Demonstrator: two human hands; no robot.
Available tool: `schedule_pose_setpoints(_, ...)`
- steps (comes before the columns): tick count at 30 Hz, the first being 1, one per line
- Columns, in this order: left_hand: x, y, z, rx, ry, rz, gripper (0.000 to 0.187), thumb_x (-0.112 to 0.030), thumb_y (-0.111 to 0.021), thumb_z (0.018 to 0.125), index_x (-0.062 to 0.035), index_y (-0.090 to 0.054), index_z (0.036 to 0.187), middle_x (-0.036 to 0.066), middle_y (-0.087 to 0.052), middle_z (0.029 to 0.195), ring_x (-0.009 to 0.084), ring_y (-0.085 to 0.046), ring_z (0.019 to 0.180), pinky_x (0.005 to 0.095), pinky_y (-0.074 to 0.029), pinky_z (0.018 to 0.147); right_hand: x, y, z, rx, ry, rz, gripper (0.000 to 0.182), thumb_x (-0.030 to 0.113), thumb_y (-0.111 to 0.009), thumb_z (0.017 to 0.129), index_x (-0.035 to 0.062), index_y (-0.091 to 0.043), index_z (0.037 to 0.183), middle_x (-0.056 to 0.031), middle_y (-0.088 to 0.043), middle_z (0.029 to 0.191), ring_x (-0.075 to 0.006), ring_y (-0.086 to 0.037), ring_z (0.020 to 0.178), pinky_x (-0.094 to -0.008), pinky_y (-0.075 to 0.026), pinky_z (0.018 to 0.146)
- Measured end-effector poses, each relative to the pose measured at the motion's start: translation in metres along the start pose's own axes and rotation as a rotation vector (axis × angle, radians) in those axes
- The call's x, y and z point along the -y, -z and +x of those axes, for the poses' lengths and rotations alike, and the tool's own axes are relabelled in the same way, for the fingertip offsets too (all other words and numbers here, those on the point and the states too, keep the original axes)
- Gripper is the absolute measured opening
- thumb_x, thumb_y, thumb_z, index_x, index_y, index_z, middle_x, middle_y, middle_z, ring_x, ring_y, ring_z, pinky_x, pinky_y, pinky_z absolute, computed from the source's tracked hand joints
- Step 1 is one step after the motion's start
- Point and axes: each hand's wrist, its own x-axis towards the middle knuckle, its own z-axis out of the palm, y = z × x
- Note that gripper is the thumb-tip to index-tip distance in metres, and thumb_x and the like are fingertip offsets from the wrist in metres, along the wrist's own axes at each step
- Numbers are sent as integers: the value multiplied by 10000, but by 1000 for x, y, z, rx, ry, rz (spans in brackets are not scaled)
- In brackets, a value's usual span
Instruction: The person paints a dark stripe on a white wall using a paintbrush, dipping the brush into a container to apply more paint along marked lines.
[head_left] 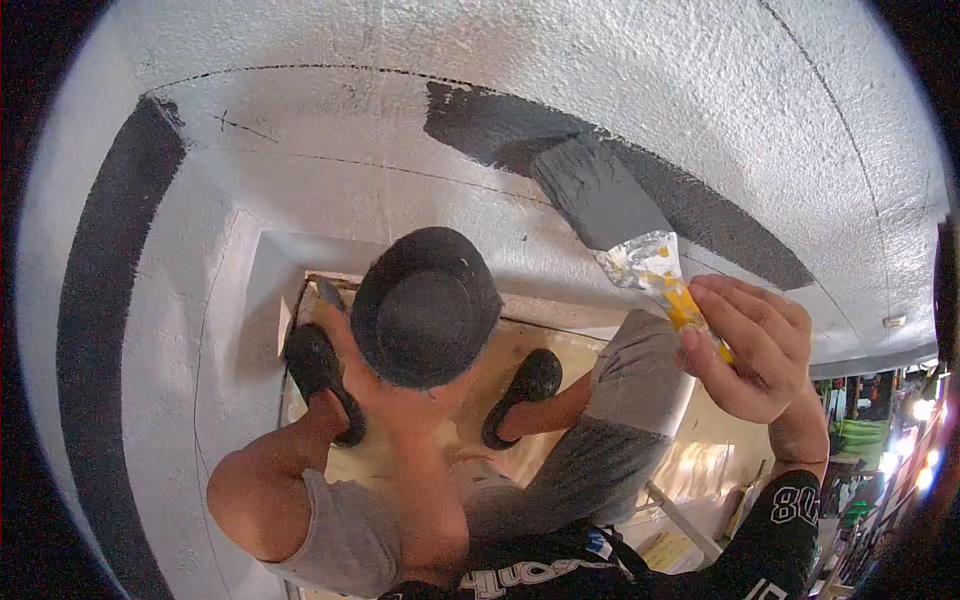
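My right hand point(750, 345) is closed on the yellow handle of a wide paintbrush point(605, 195), whose metal band is spotted with yellow. The grey-coated bristles lie against the wall on a band of dark grey paint point(705, 205). Lower in the view, my left hand point(385, 385) is wrapped around the underside of a round black paint pot point(425, 310). The thumb shows at the pot's left side, and the other fingers are partly hidden beneath it. Dark grey paint coats the inside of the pot.
A white textured wall point(300, 130) carries thin dark guide lines. Down its left side runs another dark grey stripe point(95, 330). Below are my feet in black shoes point(535, 385) on a tan floor point(470, 365). Bright lights and green goods point(860, 435) appear far right.
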Motion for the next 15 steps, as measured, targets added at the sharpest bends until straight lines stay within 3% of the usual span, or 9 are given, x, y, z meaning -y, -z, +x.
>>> schedule_pose_setpoints(3, -5, -1, 0, -69, 6, 16, 1064, -415, -846, 523, 42, -364, 1354, 198, -551, 1226, 364, -542, 1130, 442, -371, 1035, -2, -1, 3, 2, 5, -20, 201, 60, -719, 709, 51, -653, 899, -180, -661, 918, -264, -678, 789, -338, -582, 677)
schedule_pose_setpoints(7, -4, 4, 3, -4, 16, 81, 1013, -434, -835, 535, 35, -411, 1326, 207, -553, 1219, 379, -539, 1129, 448, -373, 1034, -4, -1, -5, -6, -21, -40, 213, 62, -726, 714, 49, -647, 911, -182, -660, 915, -267, -679, 790, -339, -583, 678)
schedule_pose_setpoints(9, -7, 8, 6, 89, -140, 231, 1223, -387, -875, 515, 88, -204, 1421, 211, -567, 1191, 312, -584, 1086, 403, -449, 957, -2, 3, -7, 17, -42, -55, 212, 67, -732, 720, 45, -644, 912, -184, -660, 914, -271, -679, 787, -338, -582, 667)
schedule_pose_setpoints(13, -2, 4, 1, 71, -103, 142, 1225, -382, -877, 510, 88, -206, 1421, 215, -566, 1194, 315, -582, 1089, 403, -447, 960, -1, 10, -14, 29, -41, -61, 202, 75, -731, 729, 45, -644, 909, -182, -660, 915, -276, -679, 785, -338, -581, 652)
schedule_pose_setpoints(15, 2, 0, -3, -20, -37, 132, 973, -446, -829, 547, 27, -441, 1304, 198, -586, 1170, 381, -552, 1110, 461, -413, 993, 2, 14, -14, 53, -71, -77, 194, 60, -725, 727, 38, -644, 901, -181, -661, 908, -277, -677, 780, -338, -581, 637)
